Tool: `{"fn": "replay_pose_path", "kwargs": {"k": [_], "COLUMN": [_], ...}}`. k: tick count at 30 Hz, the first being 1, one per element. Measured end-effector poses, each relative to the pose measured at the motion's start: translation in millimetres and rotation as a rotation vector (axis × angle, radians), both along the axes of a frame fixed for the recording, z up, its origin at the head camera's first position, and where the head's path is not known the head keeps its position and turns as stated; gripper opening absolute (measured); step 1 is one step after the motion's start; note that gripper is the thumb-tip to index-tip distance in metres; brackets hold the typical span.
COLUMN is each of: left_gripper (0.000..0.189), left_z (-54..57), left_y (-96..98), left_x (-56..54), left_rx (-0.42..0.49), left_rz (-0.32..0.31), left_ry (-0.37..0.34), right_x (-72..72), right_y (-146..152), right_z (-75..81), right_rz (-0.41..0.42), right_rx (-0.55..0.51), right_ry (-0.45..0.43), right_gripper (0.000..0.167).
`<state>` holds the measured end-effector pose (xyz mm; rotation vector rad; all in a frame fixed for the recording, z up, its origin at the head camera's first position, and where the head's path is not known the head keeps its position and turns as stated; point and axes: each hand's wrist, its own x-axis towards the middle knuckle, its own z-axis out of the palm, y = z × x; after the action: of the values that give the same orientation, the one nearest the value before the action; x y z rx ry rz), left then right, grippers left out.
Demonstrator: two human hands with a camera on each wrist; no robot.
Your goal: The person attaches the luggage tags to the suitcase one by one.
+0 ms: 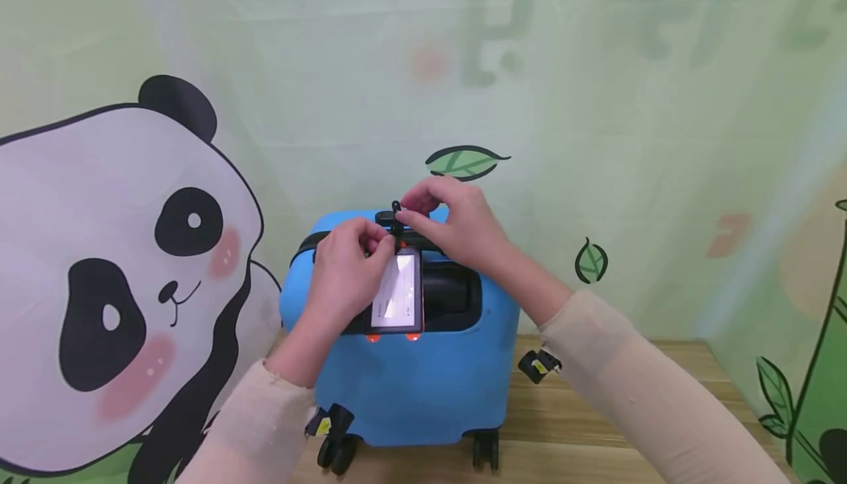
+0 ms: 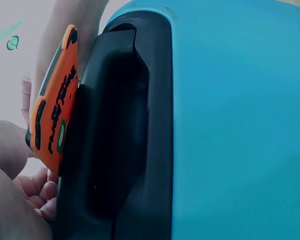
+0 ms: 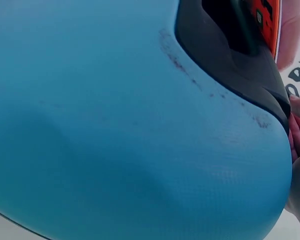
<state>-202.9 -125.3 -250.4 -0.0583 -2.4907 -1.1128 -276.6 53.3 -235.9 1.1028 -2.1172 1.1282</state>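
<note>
A blue suitcase (image 1: 410,388) stands upright on its wheels. Over its black side handle (image 1: 456,291) hangs a luggage tag (image 1: 399,296) with a white card face and orange tabs at its bottom edge. Orange backing with black lettering (image 2: 60,105) shows in the left wrist view. My left hand (image 1: 345,271) pinches the tag's black strap (image 1: 397,226) just above the tag, thumb against fingers. Higher up, my right hand (image 1: 459,221) pinches the strap near its top end between thumb and index finger. In the right wrist view, dark scuffs mark the suitcase shell.
Black wheels (image 1: 486,449) carry the suitcase on a wood-grain surface (image 1: 562,425). A backdrop printed with a panda (image 1: 132,197) and leaves (image 1: 466,162) hangs close behind. Small black devices (image 1: 539,365) sit at both wrists.
</note>
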Motion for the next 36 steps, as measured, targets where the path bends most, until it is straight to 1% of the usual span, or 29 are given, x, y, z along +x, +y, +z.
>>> {"fn": "replay_pose_path", "kwargs": {"k": [4,7,10,15,20,23,26,31,36], "left_gripper": [0.021,0.021,0.02,0.02,0.021,0.02,0.02,0.021,0.022], "left_z": [-3.0,-3.7,-2.7,0.8,4.4,7.0,10.8,17.0,18.9], "left_y": [0.7,0.3,-1.5,-6.0,-9.3,-11.3,-13.2,-13.8,-12.8], "left_x": [0.0,0.0,-0.6,-1.7,-1.3,-2.1,-3.1,-3.8,-3.8], "left_rx": [0.0,0.001,-0.002,-0.009,-0.013,-0.028,-0.047,-0.045,-0.039], "left_rz": [0.0,0.002,0.0,-0.02,-0.042,-0.055,-0.067,-0.083,-0.087], "left_ry": [0.026,0.035,0.038,0.023,-0.021,-0.041,-0.06,-0.12,-0.157], "right_x": [2.2,2.9,2.7,1.1,2.3,3.9,5.5,8.7,11.8], "right_y": [0,-1,-2,-1,2,4,4,5,6], "right_z": [-3.5,-5.9,-7.6,-8.8,-11.1,-12.0,-12.5,-14.3,-17.6], "right_rz": [-0.029,-0.037,-0.038,-0.017,0.016,0.024,0.022,0.012,-0.011], "right_rx": [-0.012,-0.028,-0.028,0.014,0.049,0.056,0.063,0.057,0.058], "right_ry": [0.099,0.151,0.182,0.217,0.204,0.186,0.176,0.169,0.147], "right_gripper": [0.023,0.024,0.022,0.021,0.024,0.021,0.019,0.018,0.018]}}
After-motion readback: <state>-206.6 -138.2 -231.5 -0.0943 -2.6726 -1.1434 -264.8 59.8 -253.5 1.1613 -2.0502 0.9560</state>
